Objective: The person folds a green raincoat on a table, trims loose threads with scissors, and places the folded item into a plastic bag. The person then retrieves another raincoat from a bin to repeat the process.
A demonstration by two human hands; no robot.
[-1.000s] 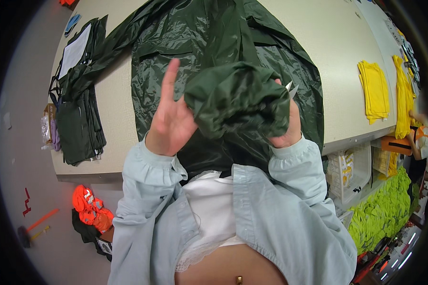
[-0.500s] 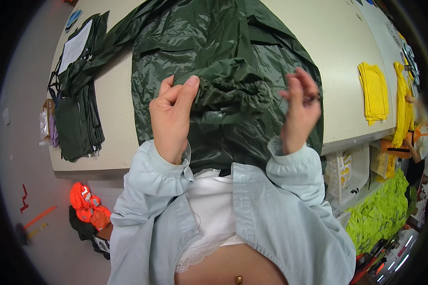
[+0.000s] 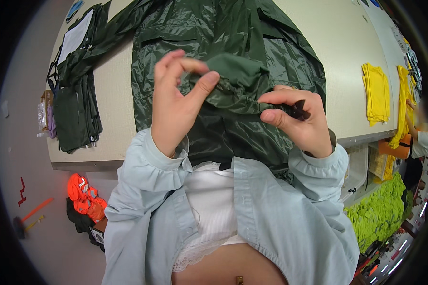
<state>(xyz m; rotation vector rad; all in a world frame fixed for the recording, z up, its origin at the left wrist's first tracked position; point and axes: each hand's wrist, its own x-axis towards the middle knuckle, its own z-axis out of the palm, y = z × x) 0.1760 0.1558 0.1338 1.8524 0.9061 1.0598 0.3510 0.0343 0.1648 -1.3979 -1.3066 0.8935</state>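
Note:
A shiny dark green rain jacket (image 3: 176,57) lies spread on the table in front of me. Its gathered elastic cuff (image 3: 242,95) is raised between my hands, with a smoother green flap folding over the top. My left hand (image 3: 173,99) has thumb and index finger on the cuff's left edge, fingertips slightly blurred. At the right edge, my right hand (image 3: 302,114) pinches the gathered band between thumb and fingers. A small dark object (image 3: 299,110) sticks out of my right palm; its kind is hard to make out.
Folded dark green garments (image 3: 76,114) with a white sheet (image 3: 76,38) lie at the table's left. Folded yellow cloth (image 3: 376,95) sits on the right. Orange garments (image 3: 85,197) and a lime-green pile (image 3: 375,213) are below the table level. Another person's arm (image 3: 416,126) shows at far right.
My right hand, free and blurred before, has come down and taken hold of the cuff's right edge. My left hand has shifted slightly up and right, and the cuff has turned.

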